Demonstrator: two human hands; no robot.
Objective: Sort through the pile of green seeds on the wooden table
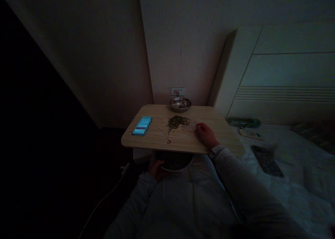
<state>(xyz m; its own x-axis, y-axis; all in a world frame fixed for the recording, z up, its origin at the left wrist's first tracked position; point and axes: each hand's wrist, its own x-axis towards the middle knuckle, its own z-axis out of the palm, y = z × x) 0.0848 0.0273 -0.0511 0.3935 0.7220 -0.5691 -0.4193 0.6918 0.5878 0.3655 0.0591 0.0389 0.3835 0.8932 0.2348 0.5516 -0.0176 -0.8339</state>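
Left hand (156, 169) holds lap bowl (176, 169); right hand (206, 134) near seeds (177, 121).

Right hand (206, 135) forward, left hand (157, 170) low

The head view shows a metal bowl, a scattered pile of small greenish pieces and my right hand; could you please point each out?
Metal bowl (180, 110): head view, front outer wall.
Pile (178, 121): head view, densest part.
Right hand (206, 135): head view, back of hand.
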